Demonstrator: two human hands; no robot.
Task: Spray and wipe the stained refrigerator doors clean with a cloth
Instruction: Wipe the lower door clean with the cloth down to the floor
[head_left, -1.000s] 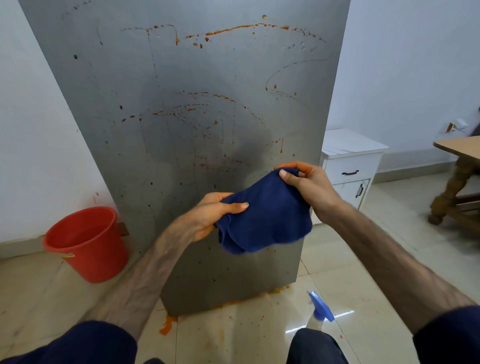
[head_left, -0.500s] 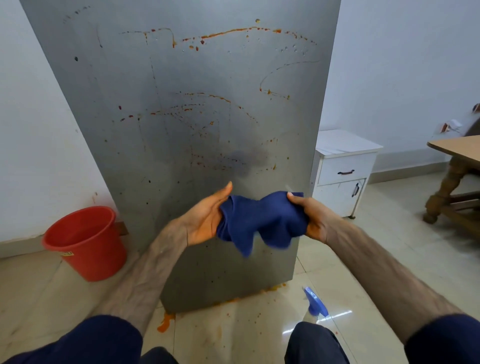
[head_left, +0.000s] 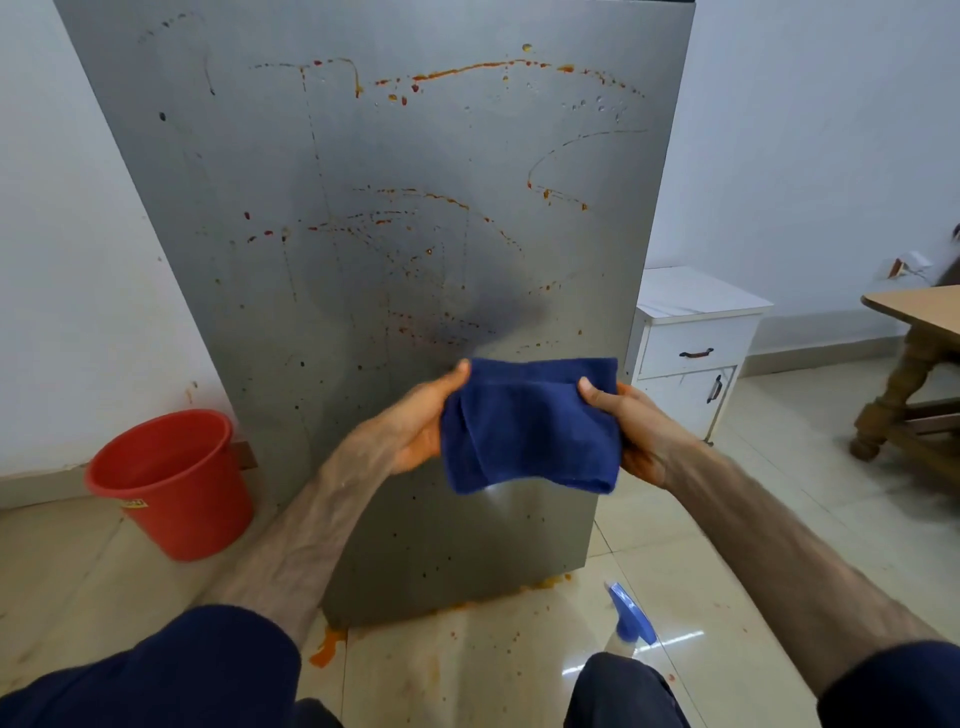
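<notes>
- Bucket (head_left: 169, 483): red, stood on the tiled floor (head_left: 675, 530) at the far left, just beside the fridge's lower left corner, against the white wall.
- Fridge (head_left: 363, 260): grey steel door filled the middle of the view, upright. Orange-red streaks and drops arced across its upper and middle parts; small dark specks lower down. Orange spill on the floor along its bottom edge, with a bigger blob at the bottom left corner.
- Left hand (head_left: 415, 421): grip clamped on the cloth's left edge, thumb up at the top corner, palm facing right.
- Cloth (head_left: 530, 423): dark blue, folded, held stretched between both hands in front of the fridge's lower half. Couldn't tell if it touched the door. Top edge straight, lower edge hanging loose.
- Right hand (head_left: 631, 426): grip clamped on the cloth's right edge, thumb over the front, fingers behind it.
- Both forearms bare, dark blue sleeves (head_left: 171, 670) pushed up near the bottom of the frame.
- Spray bottle (head_left: 628, 618): blue trigger head, stood on the floor near the fridge's lower right corner, below the right forearm, body mostly hidden by a knee.
- Cabinet (head_left: 691, 343): white, one drawer over a door, dark handles, just right of the fridge.
- Desk (head_left: 919, 332): wooden, turned leg, far right edge, only partly in view.
</notes>
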